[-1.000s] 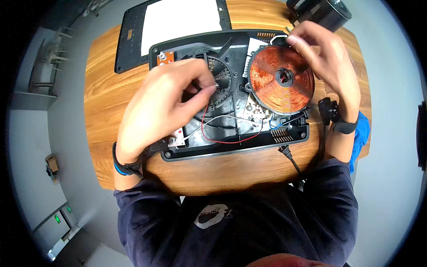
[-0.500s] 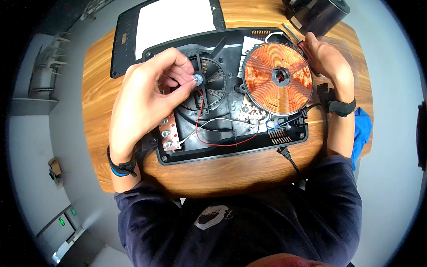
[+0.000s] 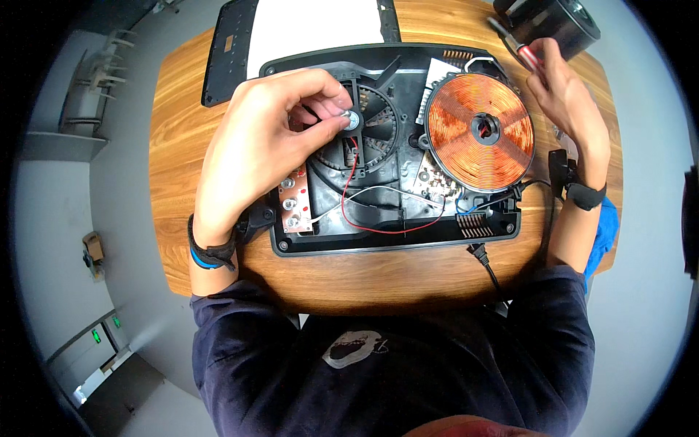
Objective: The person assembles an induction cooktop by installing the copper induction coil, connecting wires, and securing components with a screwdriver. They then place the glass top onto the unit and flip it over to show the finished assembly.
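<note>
Fan hub [image 3: 352, 121], inside the opened cooker base [image 3: 393, 240] on the wooden table [image 3: 182, 146], sits pinched between left hand [image 3: 266, 142] fingertips; right hand [image 3: 571, 98], fingers closed around a screwdriver [image 3: 513, 45], waits aside.

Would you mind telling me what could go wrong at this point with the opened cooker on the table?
The left hand pinches at the fan hub; the red wire looping just below might snag and pull loose. The right hand holds a screwdriver close to the copper coil, so a slip could scratch its windings. The power cord trails off the table edge toward the person and might catch.
</note>
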The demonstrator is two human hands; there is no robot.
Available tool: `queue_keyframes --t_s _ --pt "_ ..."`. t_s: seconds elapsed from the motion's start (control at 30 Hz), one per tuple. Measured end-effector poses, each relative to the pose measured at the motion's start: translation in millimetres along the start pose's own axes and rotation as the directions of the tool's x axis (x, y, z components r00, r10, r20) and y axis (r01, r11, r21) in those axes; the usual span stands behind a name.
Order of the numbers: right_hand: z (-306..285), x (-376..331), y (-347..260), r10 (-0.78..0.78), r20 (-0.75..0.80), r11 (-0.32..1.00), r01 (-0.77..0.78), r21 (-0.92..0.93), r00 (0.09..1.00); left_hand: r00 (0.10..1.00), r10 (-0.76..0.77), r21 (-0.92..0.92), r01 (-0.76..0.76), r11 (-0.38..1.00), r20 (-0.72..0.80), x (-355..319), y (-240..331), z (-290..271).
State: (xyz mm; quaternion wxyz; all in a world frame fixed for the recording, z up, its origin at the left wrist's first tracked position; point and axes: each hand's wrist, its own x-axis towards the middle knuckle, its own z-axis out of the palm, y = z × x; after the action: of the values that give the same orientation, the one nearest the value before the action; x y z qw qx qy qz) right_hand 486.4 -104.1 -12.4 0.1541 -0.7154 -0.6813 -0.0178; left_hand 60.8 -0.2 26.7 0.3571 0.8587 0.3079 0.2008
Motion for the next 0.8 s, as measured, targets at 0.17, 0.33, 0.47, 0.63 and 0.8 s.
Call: queue_keyframes --t_s 0.17,0.33,0.47,0.63,0.8 --pt "-26 4 -56 0.006 0.01 0.992 -0.007 0.124 1.0 0.999 0.028 0.042 -0.027 0.999 -0.021 0 1 1" --pt "-40 0 -88 -0.431 0.057 0.893 0.417 0.171 0.9 0.999 0.009 0.045 -0.006 0.999 -0.053 0 5 4" --pt "-38 -5 -100 -0.489 0.082 0.86 0.464 0.211 0.868 0.998 0.023 0.033 -0.02 0.999 -0.065 -1 7 6" --pt "-40 -8 -105 -0.497 0.075 0.856 0.473 0.21 0.865 0.997 0.046 0.031 -0.044 0.999 -0.063 -1 8 7" --pt "-40 -8 -108 -0.499 0.073 0.855 0.476 0.209 0.864 0.997 0.047 0.032 -0.046 0.998 -0.056 -1 8 9"
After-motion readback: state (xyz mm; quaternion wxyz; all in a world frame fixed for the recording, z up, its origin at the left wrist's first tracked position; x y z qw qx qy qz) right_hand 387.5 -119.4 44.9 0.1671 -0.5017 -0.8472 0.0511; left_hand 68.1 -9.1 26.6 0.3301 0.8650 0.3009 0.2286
